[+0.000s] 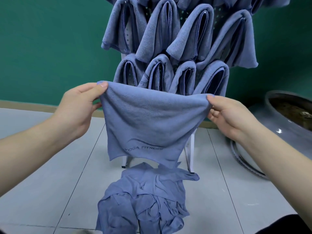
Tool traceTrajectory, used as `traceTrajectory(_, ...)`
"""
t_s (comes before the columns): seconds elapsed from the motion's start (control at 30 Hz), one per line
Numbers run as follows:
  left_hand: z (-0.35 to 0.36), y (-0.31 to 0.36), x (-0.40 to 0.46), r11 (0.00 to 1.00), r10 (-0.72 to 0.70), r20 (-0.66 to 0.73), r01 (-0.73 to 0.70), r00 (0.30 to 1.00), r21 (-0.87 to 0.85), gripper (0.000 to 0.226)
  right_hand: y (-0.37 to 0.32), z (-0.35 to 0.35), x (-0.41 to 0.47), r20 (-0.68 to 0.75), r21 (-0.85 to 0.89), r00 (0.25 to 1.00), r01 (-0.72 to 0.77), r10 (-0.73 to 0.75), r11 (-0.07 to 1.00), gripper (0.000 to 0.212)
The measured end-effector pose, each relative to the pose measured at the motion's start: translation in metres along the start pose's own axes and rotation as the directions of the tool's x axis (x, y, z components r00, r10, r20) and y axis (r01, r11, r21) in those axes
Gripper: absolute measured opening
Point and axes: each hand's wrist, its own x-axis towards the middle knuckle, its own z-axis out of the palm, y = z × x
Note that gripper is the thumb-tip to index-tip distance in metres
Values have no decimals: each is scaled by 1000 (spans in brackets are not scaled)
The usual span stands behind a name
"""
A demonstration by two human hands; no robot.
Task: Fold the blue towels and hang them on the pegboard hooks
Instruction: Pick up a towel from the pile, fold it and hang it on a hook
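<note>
I hold a blue towel [148,125] spread out in the air in front of me, its "YOGA FITNESS" print near the lower edge. My left hand [81,105] pinches its upper left corner, and my right hand [231,114] pinches the upper right corner. Behind it stands the white pegboard [217,19], almost hidden by several folded blue towels [160,32] hanging from its hooks in rows. A crumpled heap of blue towels [143,198] lies on the floor below the held towel.
The pegboard's white legs [190,149] stand on the grey tiled floor [50,166]. A large grey glossy pot [270,125] sits at the right. A green wall [50,39] runs behind everything.
</note>
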Motion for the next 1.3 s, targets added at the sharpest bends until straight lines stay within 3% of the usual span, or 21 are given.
traceTrajectory(0.17,1,-1,0,1000,9,33,-9,999,-9,15,-5,-5,4,-138,-2,989,47,-47,999,12)
traceTrajectory(0.4,4,1,-4,997,76,40,-76,996,-5,13,-11,-2,2,-45,126,998,49,-44,991,40)
traceTrajectory(0.53,7,1,-7,995,103,44,-103,994,10,14,-11,-3,-3,34,24,993,108,-109,994,10)
traceTrajectory(0.7,5,-1,-8,994,113,-52,-112,992,13,13,-9,-5,-4,33,-133,971,239,-237,962,19)
traceTrajectory(0.83,3,0,-7,994,106,-109,-107,988,3,11,-5,-2,-2,-27,-32,989,141,-142,989,17)
traceTrajectory(1.0,4,-3,-7,994,111,-109,-109,988,26,8,-7,2,-1,-4,103,1000,0,0,995,36)
traceTrajectory(1.3,6,-3,-9,986,151,-190,-135,970,94,15,-8,8,-6,-9,59,1000,23,-23,998,33)
